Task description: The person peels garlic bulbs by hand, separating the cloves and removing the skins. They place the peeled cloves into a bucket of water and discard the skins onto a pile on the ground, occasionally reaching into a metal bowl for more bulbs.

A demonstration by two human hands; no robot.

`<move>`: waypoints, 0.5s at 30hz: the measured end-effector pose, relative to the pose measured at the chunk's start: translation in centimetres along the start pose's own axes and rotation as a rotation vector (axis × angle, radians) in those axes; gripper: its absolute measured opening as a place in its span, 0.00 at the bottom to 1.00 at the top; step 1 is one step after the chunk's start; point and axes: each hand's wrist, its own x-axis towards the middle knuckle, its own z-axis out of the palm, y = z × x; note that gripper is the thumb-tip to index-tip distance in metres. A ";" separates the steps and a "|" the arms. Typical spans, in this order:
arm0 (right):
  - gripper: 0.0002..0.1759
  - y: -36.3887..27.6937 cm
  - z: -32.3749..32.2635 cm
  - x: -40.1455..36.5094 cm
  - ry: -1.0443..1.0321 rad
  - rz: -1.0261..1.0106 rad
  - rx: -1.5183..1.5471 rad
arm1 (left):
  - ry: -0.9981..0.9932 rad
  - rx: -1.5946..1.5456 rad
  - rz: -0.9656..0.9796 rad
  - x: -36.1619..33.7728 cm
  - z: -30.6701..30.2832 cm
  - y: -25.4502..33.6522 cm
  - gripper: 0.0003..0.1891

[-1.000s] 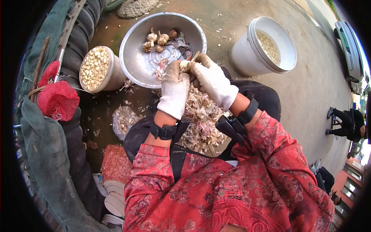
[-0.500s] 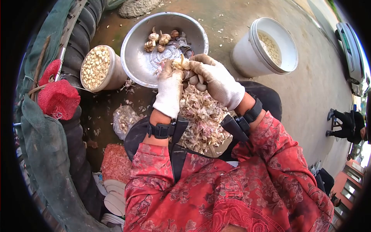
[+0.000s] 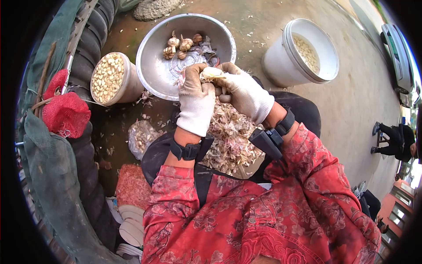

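Note:
Both my hands wear white knitted gloves with soiled grey-brown fingers. Between them, above the near rim of a metal basin (image 3: 151,42), is a pale, partly peeled garlic bulb (image 3: 212,73). My left hand (image 3: 194,99) is closed on its left side, and my right hand (image 3: 245,90) grips it from the right with curled fingers. The fingertips hide part of the bulb. Several unpeeled garlic bulbs (image 3: 186,44) lie in the basin. Beneath my hands is a large heap of garlic skins (image 3: 233,136).
A bucket of peeled cloves (image 3: 107,77) stands left of the basin. On the right, a white bucket (image 3: 274,61) holds cloves in liquid. A clear plastic bag (image 3: 140,138) and red mesh sack (image 3: 132,187) lie at left. A seated person (image 3: 398,143) and a car (image 3: 398,59) are far right.
My left hand has shifted slightly right, closer to my right hand. The bulb has turned between my fingers, and its upright stem no longer shows.

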 end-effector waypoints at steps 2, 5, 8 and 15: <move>0.15 -0.2 -0.7 0.0 -0.039 -0.031 -0.044 | 0.018 -0.053 -0.025 0.0 0.0 -0.2 0.17; 0.13 -0.5 -0.8 -0.2 -0.049 -0.053 -0.059 | -0.003 -0.188 -0.048 0.2 -0.4 0.0 0.17; 0.13 -0.6 -1.5 -0.6 -0.091 -0.002 0.010 | -0.080 -0.470 -0.173 0.3 -0.4 0.3 0.18; 0.15 -2.3 -2.2 -1.5 0.026 -0.057 -0.326 | -0.139 -0.388 -0.026 0.4 -0.6 0.4 0.23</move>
